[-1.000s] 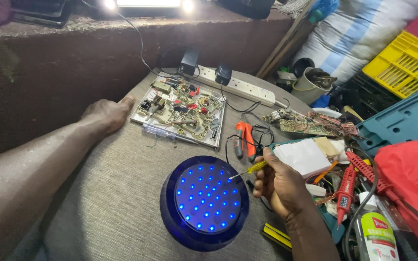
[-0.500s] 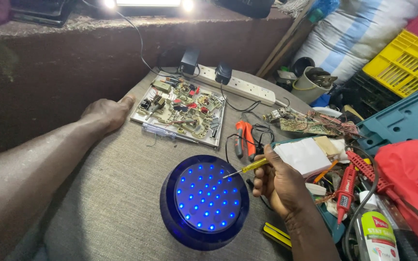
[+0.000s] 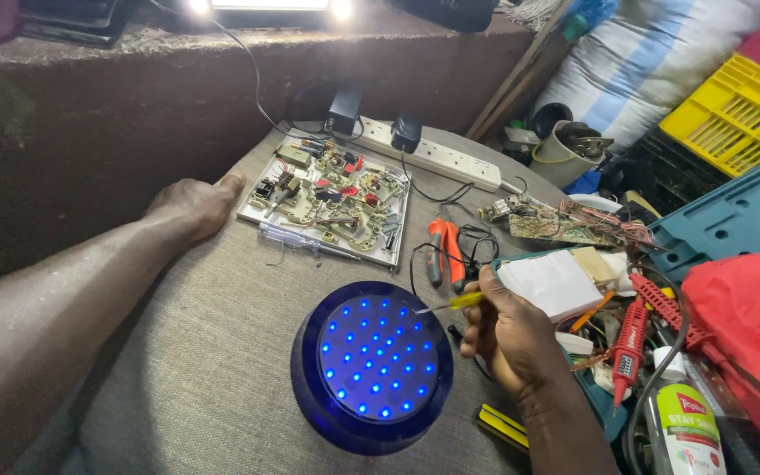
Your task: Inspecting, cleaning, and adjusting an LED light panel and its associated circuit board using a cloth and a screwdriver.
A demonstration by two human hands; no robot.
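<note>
Pinching a thin yellow-handled screwdriver (image 3: 461, 301) between thumb and fingers, my right hand (image 3: 507, 339) sits just to the right of the round blue lamp (image 3: 371, 365), its fingers closed firmly around the smooth plastic handle. The narrow metal tip points left and reaches the lamp's upper right rim, touching or almost touching it; I cannot tell which. The lamp is a squat disc with a glossy, dark blue translucent wall and a flat face studded with small glowing blue dots, and it stands on the coarse grey woven cloth (image 3: 204, 352) that covers the table.

My left hand (image 3: 193, 204) lies up and to the left of the lamp, well apart from it, palm down on the cloth, fingers loosely curled and holding nothing; its fingertips rest at the left edge of a rectangular circuit board (image 3: 332, 195) crowded with small bumpy components. Beyond the lamp, behind that board, a long white power strip (image 3: 446, 157) carries two black boxy plugs. Above and right of the lamp lie orange-handled pliers (image 3: 444, 251), a flat white block (image 3: 551, 281) and a second board (image 3: 556, 224) tangled in fine wires. Further right of the lamp, a red probe tool (image 3: 628, 347) sits among clutter beside crumpled red fabric (image 3: 745, 317).
</note>
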